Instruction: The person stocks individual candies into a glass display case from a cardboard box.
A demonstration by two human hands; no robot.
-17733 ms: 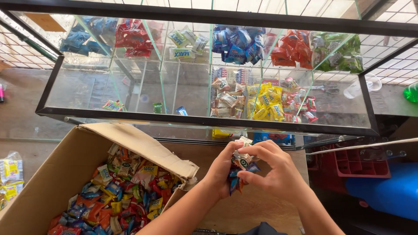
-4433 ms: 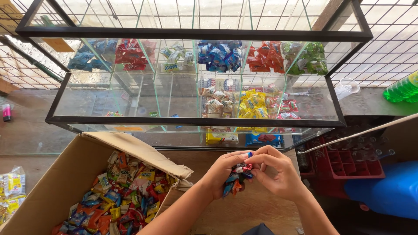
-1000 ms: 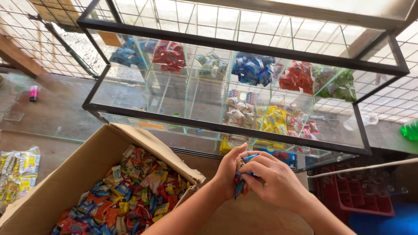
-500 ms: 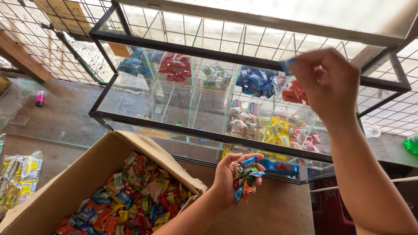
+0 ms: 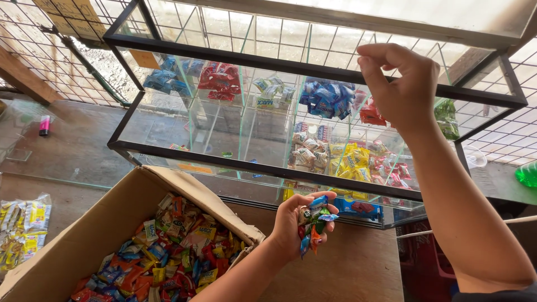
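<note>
1. Nearest, on the left of the wooden worktop (image 5: 358,268), sits an open cardboard box (image 5: 84,235) heaped with loose wrapped candies (image 5: 168,257) in orange, blue, yellow and red.
2. Just right of the box, the left hand (image 5: 293,221) is closed around a small bunch of wrapped sweets (image 5: 314,223), blue, green and orange wrappers sticking out between the fingers. It sits as it did half a second ago; a second ago both hands were together on this bunch.
3. The hands are now well apart. The right hand (image 5: 400,84) is raised high on the right, above the top of the glass display case (image 5: 168,148), its fingers pinched loosely together; whether anything is between them I cannot tell. Half a second ago a blue wrapper showed at its fingertips; it no longer shows.
4. Beyond the bunch, the black-framed case is split by glass dividers into compartments. The far row holds blue packets (image 5: 330,98) near the right hand and red packets (image 5: 219,78) further left; a nearer compartment holds yellow packets (image 5: 349,162).
5. Far left, a pink marker (image 5: 43,125) lies on the grey surface, and a bag of yellow sweets (image 5: 22,229) lies at the near left edge.
</note>
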